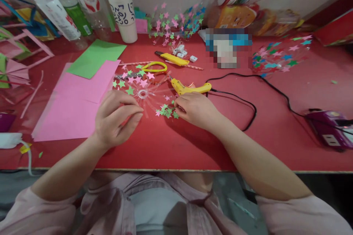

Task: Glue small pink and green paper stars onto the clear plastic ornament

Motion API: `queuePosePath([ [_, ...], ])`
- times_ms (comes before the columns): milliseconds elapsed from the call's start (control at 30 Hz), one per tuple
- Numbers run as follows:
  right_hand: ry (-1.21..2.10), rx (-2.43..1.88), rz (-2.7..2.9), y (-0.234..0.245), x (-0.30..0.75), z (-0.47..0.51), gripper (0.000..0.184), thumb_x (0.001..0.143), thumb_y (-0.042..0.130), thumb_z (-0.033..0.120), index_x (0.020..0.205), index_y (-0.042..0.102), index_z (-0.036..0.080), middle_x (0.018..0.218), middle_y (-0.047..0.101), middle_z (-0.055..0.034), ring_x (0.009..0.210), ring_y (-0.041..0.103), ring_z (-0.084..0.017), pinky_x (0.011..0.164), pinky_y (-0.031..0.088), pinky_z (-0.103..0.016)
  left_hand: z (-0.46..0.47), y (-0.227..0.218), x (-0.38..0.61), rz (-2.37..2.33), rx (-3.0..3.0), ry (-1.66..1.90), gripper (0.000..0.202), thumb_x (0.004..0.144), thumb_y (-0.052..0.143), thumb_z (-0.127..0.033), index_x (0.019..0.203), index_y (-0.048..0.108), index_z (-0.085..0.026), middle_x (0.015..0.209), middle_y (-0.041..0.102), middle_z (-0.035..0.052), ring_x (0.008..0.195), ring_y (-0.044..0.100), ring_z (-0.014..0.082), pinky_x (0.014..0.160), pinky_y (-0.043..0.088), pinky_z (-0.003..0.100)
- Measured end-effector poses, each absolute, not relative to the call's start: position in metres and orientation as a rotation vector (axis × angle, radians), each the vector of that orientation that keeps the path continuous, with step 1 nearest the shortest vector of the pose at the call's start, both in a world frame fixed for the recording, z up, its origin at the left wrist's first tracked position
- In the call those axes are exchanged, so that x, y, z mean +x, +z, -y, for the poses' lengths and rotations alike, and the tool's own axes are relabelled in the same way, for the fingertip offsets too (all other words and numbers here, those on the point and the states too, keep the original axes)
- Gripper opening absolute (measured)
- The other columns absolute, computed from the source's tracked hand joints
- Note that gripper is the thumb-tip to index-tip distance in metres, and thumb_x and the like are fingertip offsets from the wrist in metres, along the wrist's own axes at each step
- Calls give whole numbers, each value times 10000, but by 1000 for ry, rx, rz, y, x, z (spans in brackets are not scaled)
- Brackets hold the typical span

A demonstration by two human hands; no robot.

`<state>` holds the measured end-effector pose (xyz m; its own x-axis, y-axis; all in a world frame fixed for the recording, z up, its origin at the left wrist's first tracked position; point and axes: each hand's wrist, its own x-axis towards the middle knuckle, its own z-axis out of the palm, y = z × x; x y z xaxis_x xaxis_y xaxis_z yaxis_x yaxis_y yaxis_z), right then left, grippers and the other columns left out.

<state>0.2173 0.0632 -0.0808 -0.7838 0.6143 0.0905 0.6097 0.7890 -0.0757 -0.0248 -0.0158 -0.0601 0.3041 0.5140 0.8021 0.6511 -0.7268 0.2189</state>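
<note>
A clear plastic bottle base cut into radiating strips [143, 93] lies flat on the red table [193, 147], with pink and green paper stars stuck on its strip ends. My left hand [117, 119] rests at its near-left edge, fingers curled and pinched on one clear strip. My right hand [195, 109] is closed, its fingertips down on a small pile of loose green and pink stars [166, 111]. A yellow glue gun [189, 87] lies just beyond my right hand, untouched.
Pink paper sheets [74, 106] and a green sheet [95, 57] lie left. Yellow scissors [154, 67], a yellow cutter [172, 58], a white cup [121, 7], plastic bottles [59, 11] and finished star decorations [278, 57] stand behind. A black cord [248, 101] runs to a purple power strip [329, 130].
</note>
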Motion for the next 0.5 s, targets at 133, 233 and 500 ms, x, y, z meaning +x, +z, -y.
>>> queuePosePath([
  [133,213,-1044,2815,-76,222,-66,141,858,523,184,754,616,164,764,679,-56,744,579,-177,665,347,-289,17,-60,-25,1074,-2372,-1422,85,821,573,-158,871,618,-210,793,615,26,722,565,156,653,476,328],
  [233,256,-1063,2803,-73,225,-68,145,851,535,183,738,626,169,777,689,-57,740,586,-180,657,349,-289,19,-59,-24,1015,-2410,-1387,83,819,578,-157,879,608,-206,764,615,18,702,570,155,647,483,326],
  [500,822,-963,2252,-48,223,-48,136,847,558,253,750,615,176,665,608,9,589,507,-98,567,365,-228,26,-61,-5,1023,-2539,-1228,99,828,591,-159,924,607,-172,724,617,23,651,523,148,627,456,316],
])
